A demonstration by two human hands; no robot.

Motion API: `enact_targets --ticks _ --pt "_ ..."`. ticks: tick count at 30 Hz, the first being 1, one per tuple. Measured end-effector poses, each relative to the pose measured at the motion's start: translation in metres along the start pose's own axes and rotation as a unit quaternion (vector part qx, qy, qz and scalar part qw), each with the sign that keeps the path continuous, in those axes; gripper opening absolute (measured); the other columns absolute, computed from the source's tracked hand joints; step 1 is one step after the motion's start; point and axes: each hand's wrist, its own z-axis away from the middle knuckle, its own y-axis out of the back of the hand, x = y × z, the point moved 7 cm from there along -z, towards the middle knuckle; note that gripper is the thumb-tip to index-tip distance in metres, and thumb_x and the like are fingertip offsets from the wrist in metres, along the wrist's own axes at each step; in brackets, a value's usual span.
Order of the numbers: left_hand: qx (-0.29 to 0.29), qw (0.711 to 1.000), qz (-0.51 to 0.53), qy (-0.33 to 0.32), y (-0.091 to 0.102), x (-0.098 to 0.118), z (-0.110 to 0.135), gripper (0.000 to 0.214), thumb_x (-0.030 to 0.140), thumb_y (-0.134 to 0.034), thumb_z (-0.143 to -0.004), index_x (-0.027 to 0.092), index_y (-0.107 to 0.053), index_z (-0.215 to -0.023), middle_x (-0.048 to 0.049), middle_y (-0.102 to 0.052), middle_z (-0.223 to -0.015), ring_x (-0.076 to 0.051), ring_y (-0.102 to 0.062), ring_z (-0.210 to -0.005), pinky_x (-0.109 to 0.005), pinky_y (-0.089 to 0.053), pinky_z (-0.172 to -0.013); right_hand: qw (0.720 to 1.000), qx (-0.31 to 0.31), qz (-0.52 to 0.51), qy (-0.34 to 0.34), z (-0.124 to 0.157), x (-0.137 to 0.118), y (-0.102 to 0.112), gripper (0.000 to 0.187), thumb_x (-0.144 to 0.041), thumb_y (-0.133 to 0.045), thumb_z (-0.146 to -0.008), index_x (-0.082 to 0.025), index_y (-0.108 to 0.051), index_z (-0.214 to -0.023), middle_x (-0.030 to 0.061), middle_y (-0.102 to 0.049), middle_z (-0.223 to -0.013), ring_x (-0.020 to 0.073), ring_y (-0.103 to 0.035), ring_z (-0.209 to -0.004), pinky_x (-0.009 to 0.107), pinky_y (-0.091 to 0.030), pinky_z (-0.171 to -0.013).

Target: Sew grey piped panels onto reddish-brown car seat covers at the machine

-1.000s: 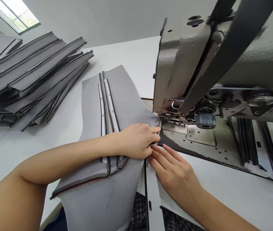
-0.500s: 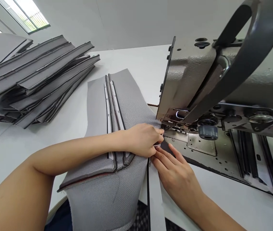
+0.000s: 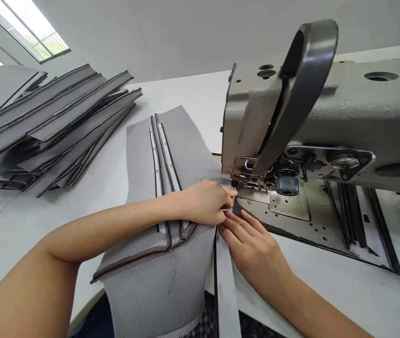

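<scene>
Your left hand [image 3: 205, 202] and right hand [image 3: 252, 244] meet at the foot of a sewing machine [image 3: 273, 117], where the right side of a grey panel [image 3: 193, 141] runs in close to the needle area. The left fingers are curled and clamped on a fold of the panel; the right fingers are stretched out at the top of a pale, black-edged strip [image 3: 226, 291], the index finger a little apart from the others, and with the thumb hidden it is impossible to tell whether they pinch it. The panel lies across the middle of the desk [image 3: 193, 94] and droops over its near edge, as does the strip's lower length. Two slotted bands [image 3: 169, 157] are already in place down the panel's middle, beside a raised seam, so that part looks done. The side by the machine appears to be at an early point: most of the strip trails free of the panel, and that length seems left to join. Toward the desk's left edge, a stack [image 3: 62, 117] of similar grey pieces is piled; whether those are finished cannot be told. More dark strips [image 3: 353, 211] lie beyond the machine's metal plate [image 3: 291, 206], on the right.
</scene>
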Motion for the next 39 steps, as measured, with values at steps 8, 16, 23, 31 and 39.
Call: enact_targets --ticks 8,16,23,31,39 --pt "-0.066 0.994 -0.05 0.067 0.005 0.004 0.001 0.014 0.019 -0.055 -0.078 0.019 -0.067 -0.087 -0.0052 -0.069 -0.082 -0.022 -0.063 -0.075 -0.031 -0.035 -0.055 1.0 -0.006 0.005 -0.014 0.0 0.008 0.002 0.024 -0.006 -0.047 -0.095 -0.011 -0.069 -0.104 0.0095 -0.071 -0.116 0.0247 -0.059 -0.113 0.04 -0.044 -0.094" --pt "-0.073 0.996 -0.032 0.044 0.008 -0.002 -0.02 0.014 0.016 -0.05 -0.083 0.017 -0.063 -0.084 -0.0058 -0.07 -0.088 -0.019 -0.062 -0.08 -0.03 -0.038 -0.064 0.999 -0.014 0.023 -0.044 -0.004 0.02 -0.002 0.023 -0.003 -0.053 -0.09 -0.014 -0.07 -0.101 0.0081 -0.071 -0.115 0.0246 -0.057 -0.102 0.039 -0.043 -0.082" --pt "-0.102 0.982 -0.134 0.08 0.025 0.006 -0.002 0.053 0.057 -0.065 -0.077 0.015 -0.064 -0.11 -0.0105 -0.072 -0.097 -0.028 -0.066 -0.086 -0.032 -0.044 -0.068 0.996 0.008 -0.075 -0.053 -0.002 0.023 0.018 0.028 -0.004 -0.048 -0.09 -0.019 -0.071 -0.096 0.004 -0.073 -0.104 0.0209 -0.058 -0.103 0.036 -0.044 -0.087" --pt "-0.2 0.958 -0.189 0.086 0.02 0.026 0.004 0.035 0.014 -0.057 -0.075 0.013 -0.066 -0.109 -0.0152 -0.073 -0.096 -0.029 -0.068 -0.082 -0.032 -0.042 -0.059 0.992 -0.114 -0.026 0.044 -0.032 -0.042 -0.026 0.014 -0.022 -0.062 -0.089 -0.013 -0.07 -0.095 0.0127 -0.071 -0.095 0.0266 -0.062 -0.098 0.043 -0.048 -0.095" --pt "-0.134 0.983 -0.076 0.101 -0.009 0.014 0.011 0.043 0.018 -0.049 -0.082 0.012 -0.054 -0.124 -0.0116 -0.072 -0.093 -0.029 -0.069 -0.087 -0.033 -0.037 -0.057 0.998 -0.008 -0.044 0.043 0.019 -0.026 0.01 0.029 -0.024 -0.055 -0.095 -0.01 -0.07 -0.115 0.012 -0.068 -0.125 0.0236 -0.062 -0.117 0.04 -0.049 -0.104"
